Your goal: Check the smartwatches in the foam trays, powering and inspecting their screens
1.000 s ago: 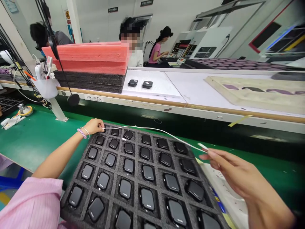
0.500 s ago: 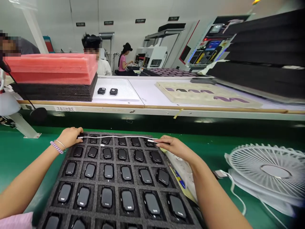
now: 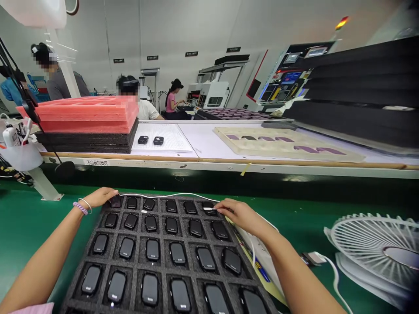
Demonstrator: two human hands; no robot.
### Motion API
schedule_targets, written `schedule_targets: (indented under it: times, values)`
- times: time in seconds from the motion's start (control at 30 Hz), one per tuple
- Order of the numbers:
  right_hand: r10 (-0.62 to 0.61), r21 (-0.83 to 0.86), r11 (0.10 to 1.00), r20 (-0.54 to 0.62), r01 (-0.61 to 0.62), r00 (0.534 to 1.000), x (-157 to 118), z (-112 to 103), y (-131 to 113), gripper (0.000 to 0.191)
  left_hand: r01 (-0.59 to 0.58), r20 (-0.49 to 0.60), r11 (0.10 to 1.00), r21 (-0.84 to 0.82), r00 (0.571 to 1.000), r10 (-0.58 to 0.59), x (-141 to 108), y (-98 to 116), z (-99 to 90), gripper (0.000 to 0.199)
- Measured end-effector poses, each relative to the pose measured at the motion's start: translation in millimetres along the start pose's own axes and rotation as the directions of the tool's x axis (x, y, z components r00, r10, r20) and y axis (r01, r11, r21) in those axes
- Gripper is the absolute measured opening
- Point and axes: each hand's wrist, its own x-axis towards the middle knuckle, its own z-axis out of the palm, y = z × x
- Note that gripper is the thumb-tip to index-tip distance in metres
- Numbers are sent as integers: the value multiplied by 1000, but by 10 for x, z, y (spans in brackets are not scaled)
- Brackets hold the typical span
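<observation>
While my right hand pinches the white plug mid-frame, I'd keep slack. I can't tell my left hand's grip.

Dark grey foam tray flat on the green bench. From here I count six cells across. Each visible cell has one black watch-like device: rounded corners, glossy face up, small pale marks on most. Most sit roughly straight; third in the far row and rightmost in the third row sit twisted. White cable, slightly wavy, along the far edge; slim white plug over the far-right device.
</observation>
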Motion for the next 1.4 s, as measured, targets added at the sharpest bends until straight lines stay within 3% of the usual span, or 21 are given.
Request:
schedule_targets:
  times: [0.13, 0.27, 0.4, 0.53, 0.63, 0.73, 0.93, 1.07, 1.2, 1.4]
  values:
    - [14, 2, 1000, -7, -14, 1000, -44, -5, -18, 35, 38, -51, 999, 10, 998, -37, 34, -57, 111, 73]
    - [64, -13, 998, -23, -65, 998, -100, -23, -34, 36, 81, -183, 996, 46, 980, -72, 62, -72, 287, 69]
    - [15, -17, 1000, -10, -16, 1000, -141, -27, -60, 38, 78, -277, 995, 63, 959, -57, 0, -24, 432, 62]
    - [54, 32, 998, -22, -54, 998, -122, -6, 146, 35, 89, -335, 992, 89, 941, -54, -42, -3, 498, 56]
    - [85, 64, 994, 30, -87, 996, -58, 15, 321, 30, 98, -366, 990, 101, 929, -55, -62, -22, 507, 54]
    - [80, 52, 995, 22, -81, 997, -23, 55, 314, 28, 96, -375, 990, 105, 926, -50, -93, -22, 516, 53]
    - [-20, -84, 996, -53, 16, 998, -32, 119, -31, 34, 83, -334, 991, 108, 942, -43, -102, -19, 490, 55]
    - [23, -69, 997, -68, -28, 997, -52, 50, -122, 38, 87, -310, 991, 103, 949, -52, -50, -45, 439, 59]
    - [88, -27, 996, 28, -87, 996, -22, -36, -96, 39, 102, -308, 990, 99, 949, -67, -29, -45, 416, 59]
    - [133, -99, 988, 123, -121, 983, 236, -3, -34, 24, 137, -319, 987, 83, 942, -104, -25, -12, 414, 59]
